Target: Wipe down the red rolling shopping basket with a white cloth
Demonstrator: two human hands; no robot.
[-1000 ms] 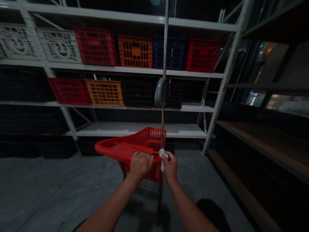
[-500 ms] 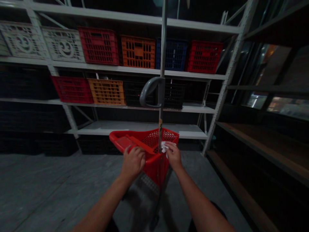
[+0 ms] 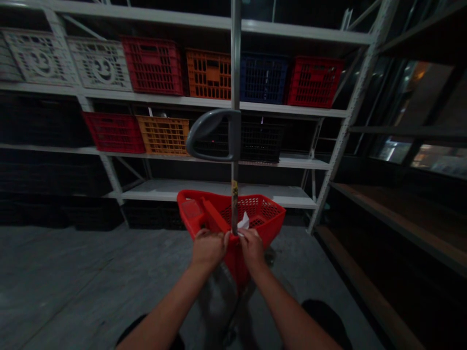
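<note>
A red plastic shopping cart (image 3: 272, 233) with perforated basket walls stands in front of me. From its near corner rises a metal pole (image 3: 236, 63) bearing a grey loop handle (image 3: 233, 136) and a worn yellow sticker. My left hand (image 3: 209, 248) is closed on the cart's near rim, its thumb close to the foot of the pole. On the pole's other side my right hand (image 3: 251, 248) pinches a crumpled white wipe (image 3: 243, 222) against the base of the pole. Part of the wipe sticks up inside the basket; the rest is hidden by fingers.
Behind the cart, white metal shelving (image 3: 171, 192) carries red, orange, yellow, blue, white and black crates, such as an orange one (image 3: 208, 73). Dark wooden shelves (image 3: 386, 238) run along the right. Grey concrete floor (image 3: 73, 277) lies around the cart.
The cart has turned a little and the pole with its handle has shifted left. My left hand has slid right along the rim, nearer the pole; my right hand has lowered with the wipe.
</note>
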